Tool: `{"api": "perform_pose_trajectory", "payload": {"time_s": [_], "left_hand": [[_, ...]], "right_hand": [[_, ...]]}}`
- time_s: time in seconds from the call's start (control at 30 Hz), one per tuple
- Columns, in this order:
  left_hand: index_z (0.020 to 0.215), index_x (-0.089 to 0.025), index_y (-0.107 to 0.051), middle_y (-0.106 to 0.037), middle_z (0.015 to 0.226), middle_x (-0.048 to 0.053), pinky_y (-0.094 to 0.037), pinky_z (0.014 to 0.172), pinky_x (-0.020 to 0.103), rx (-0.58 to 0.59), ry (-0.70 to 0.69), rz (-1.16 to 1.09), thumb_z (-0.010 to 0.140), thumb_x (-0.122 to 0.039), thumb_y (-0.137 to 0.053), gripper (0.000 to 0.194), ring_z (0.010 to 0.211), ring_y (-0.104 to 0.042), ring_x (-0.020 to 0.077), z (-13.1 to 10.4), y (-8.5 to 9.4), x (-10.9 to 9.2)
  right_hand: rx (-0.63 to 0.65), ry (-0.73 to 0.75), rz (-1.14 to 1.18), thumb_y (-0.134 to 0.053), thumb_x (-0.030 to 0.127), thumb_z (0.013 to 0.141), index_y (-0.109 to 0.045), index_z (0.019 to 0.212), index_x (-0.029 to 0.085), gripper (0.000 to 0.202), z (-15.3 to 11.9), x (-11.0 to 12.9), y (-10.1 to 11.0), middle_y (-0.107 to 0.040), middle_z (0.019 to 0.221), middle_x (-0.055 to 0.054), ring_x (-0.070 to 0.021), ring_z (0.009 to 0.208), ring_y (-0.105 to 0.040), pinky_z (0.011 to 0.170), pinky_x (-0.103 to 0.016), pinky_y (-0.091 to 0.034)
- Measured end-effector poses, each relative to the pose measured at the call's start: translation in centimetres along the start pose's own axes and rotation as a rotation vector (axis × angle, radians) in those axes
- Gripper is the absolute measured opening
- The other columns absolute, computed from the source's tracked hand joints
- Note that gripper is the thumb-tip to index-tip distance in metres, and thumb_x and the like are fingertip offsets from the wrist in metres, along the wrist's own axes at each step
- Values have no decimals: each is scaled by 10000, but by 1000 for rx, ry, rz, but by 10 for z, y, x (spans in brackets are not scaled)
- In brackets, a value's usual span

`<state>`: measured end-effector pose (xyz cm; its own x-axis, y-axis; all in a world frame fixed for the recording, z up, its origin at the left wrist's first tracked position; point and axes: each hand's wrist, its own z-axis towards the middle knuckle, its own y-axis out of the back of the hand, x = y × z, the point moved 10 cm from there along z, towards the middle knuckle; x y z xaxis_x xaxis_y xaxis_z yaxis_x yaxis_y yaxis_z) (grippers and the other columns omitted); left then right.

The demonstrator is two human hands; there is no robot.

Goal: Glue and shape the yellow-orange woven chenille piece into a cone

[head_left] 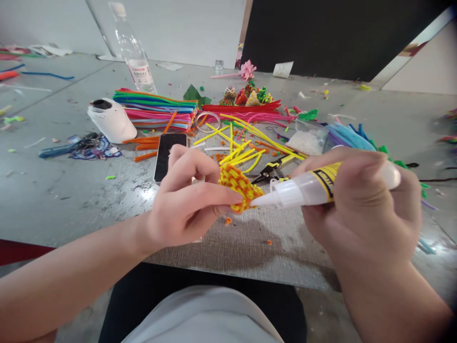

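My left hand (185, 200) pinches a small woven piece of yellow and orange pipe cleaners (238, 183) above the near edge of the grey table (64, 190). My right hand (360, 205) grips a white glue bottle with a yellow label (307, 186), held sideways. Its pointed nozzle touches the lower right edge of the woven piece.
Behind my hands lie a black phone (167, 155), loose yellow pipe cleaners (243, 143), black-and-yellow pliers (273, 170), stacked coloured pipe cleaners (157, 109), a tape ring (207, 121), a clear water bottle (134, 52), a white glue gun (110, 121) and several finished woven pieces (248, 95).
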<state>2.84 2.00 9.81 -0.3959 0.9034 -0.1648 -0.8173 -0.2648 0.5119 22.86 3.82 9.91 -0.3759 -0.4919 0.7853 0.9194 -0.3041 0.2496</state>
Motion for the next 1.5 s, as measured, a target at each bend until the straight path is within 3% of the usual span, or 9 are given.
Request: {"api": "perform_pose_trajectory", "payload": {"time_s": [0.17, 0.4, 0.57, 0.77, 0.9, 1.1, 1.4, 1.5], "left_hand": [[980, -302, -701, -563, 823, 28, -466, 759, 439, -1, 12, 4, 988, -260, -592, 118, 739, -552, 178, 0, 0, 1], [978, -312, -724, -558, 790, 34, -492, 733, 429, 6, 51, 44, 1024, -361, -550, 187, 716, -528, 181, -1, 0, 7], [1000, -300, -703, -562, 817, 26, -481, 746, 419, -6, 24, 26, 1006, -300, -576, 127, 725, -532, 169, -1, 0, 4], [1013, -281, -681, -567, 836, 29, -462, 769, 441, -5, 3, 6, 990, -280, -603, 82, 743, -554, 175, -1, 0, 3], [1005, -287, -684, -567, 829, 26, -463, 772, 447, -4, 11, 11, 1005, -319, -591, 98, 738, -553, 176, -1, -1, 3], [991, -271, -697, -569, 828, 23, -441, 762, 442, -17, 9, -5, 997, -303, -616, 87, 724, -551, 170, -1, -1, 3], [997, -248, -688, -554, 831, 14, -413, 767, 427, -71, -13, -20, 965, -271, -673, 42, 738, -545, 163, -2, 0, 9], [1006, -248, -673, -545, 846, 10, -412, 780, 416, -83, 8, -18, 954, -267, -695, 59, 767, -548, 163, -3, 0, 12]], "right_hand": [[46, -63, 157, -717, 613, 885, -653, 602, 226, 485, 0, -7, -3, -431, 522, 24, -90, 400, -388, 338, -282, -199], [19, -77, 189, -753, 511, 899, -665, 622, 226, 407, 0, -11, -3, -470, 506, 24, -105, 410, -405, 336, -280, -227], [40, -112, 221, -777, 492, 883, -635, 598, 218, 420, 1, -12, -6, -473, 506, 32, -97, 395, -415, 321, -263, -235], [82, -154, 419, -808, 528, 829, -601, 579, 234, 438, 10, -17, -12, -448, 500, 28, -111, 391, -403, 319, -289, -244], [114, -190, 404, -769, 486, 884, -558, 586, 216, 454, 11, -28, -16, -421, 506, 37, -88, 391, -367, 302, -249, -229], [123, -187, 335, -770, 370, 914, -630, 685, 222, 306, 1, -26, -14, -470, 515, 47, -90, 422, -426, 341, -227, -284], [65, -464, 498, -844, 392, 793, -619, 573, 190, 374, 5, -47, -19, -460, 523, 23, -76, 418, -388, 342, -239, -230], [118, -548, 557, -822, 471, 795, -564, 563, 194, 444, 5, -54, -27, -408, 499, 36, -65, 403, -317, 353, -236, -174]]}}
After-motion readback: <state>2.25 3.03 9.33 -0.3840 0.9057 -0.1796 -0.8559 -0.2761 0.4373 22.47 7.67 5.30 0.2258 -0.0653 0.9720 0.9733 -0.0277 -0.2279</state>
